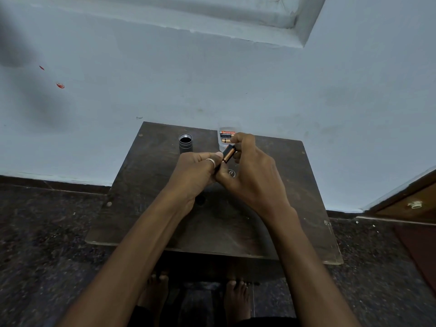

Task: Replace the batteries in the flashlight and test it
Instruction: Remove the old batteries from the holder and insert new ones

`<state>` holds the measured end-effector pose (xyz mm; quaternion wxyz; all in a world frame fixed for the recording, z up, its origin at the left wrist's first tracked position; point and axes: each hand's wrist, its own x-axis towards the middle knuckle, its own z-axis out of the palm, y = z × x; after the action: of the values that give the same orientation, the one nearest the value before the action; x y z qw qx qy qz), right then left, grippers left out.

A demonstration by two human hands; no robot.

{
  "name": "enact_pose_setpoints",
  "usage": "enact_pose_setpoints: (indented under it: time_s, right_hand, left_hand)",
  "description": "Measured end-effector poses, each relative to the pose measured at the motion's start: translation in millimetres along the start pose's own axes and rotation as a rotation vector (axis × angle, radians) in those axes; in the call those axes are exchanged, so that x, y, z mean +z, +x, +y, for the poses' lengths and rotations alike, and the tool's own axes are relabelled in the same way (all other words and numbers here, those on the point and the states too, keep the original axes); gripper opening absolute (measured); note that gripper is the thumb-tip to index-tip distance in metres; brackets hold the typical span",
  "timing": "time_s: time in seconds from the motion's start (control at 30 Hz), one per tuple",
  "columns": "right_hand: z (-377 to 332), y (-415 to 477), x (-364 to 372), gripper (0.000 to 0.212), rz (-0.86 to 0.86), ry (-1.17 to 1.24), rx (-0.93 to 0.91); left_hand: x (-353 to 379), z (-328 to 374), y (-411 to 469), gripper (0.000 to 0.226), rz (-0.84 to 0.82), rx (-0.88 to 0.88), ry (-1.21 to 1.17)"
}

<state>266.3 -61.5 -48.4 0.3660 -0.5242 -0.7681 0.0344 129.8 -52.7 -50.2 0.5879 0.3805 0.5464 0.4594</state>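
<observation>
Midway: grey metal flashlight cap stands off on dark wooden counter; my right hand pinches copper-black battery, left hand closed around something hidden; reassembly, testing remain.

Both hands meet above the table; right hand fingers pinch a copper-black battery against the left hand.
</observation>
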Motion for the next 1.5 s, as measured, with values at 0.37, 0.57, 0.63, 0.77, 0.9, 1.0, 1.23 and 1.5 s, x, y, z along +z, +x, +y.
enact_pose_setpoints:
  time_s: [0.37, 0.57, 0.63, 0.77, 0.9, 1.0, 1.23, 1.5]
  right_hand:
    - [6.5, 3.3, 3.1, 0.027, -0.076, 0.127, -0.042]
    - [14.8, 6.5, -1.1, 0.027, -0.080, 0.189, -0.126]
    - [13.9, 6.9, -2.9, 0.022, -0.040, 0.206, -0.087]
    - [10.5, 11.5, -4.7, 0.017, 0.129, 0.391, 0.241]
    - [17.5, 16.9, -12.7, 0.030, 0.202, 0.682, 0.610]
    - [31.7, 12.9, -12.1, 0.028, 0.152, 0.630, 0.765]
    - [44.2, 0.5, -0.4, 0.013, -0.235, -0.033, 0.586]
    - [35.0, 1.1, 7.5, 0.028, -0.259, -0.187, 0.491]
  left_hand:
    - [-3.3, 2.8, -3.6, 0.024, -0.004, -0.015, -0.024]
    - [-3.2, 2.6, 1.1, 0.020, 0.001, -0.054, -0.100]
    - [-2.3, 4.0, 0.9, 0.019, -0.009, -0.062, -0.129]
    - [0.0, 5.1, 1.5, 0.020, -0.002, -0.084, -0.178]
    - [-2.2, 6.4, 2.0, 0.023, 0.002, -0.111, -0.211]
    - [-2.5, 7.7, 1.0, 0.022, 0.007, -0.120, -0.211]
    - [-0.3, 7.8, 0.0, 0.017, -0.002, -0.129, -0.217]
    - [-0.5, 7.6, -0.1, 0.015, -0.007, -0.147, -0.235]
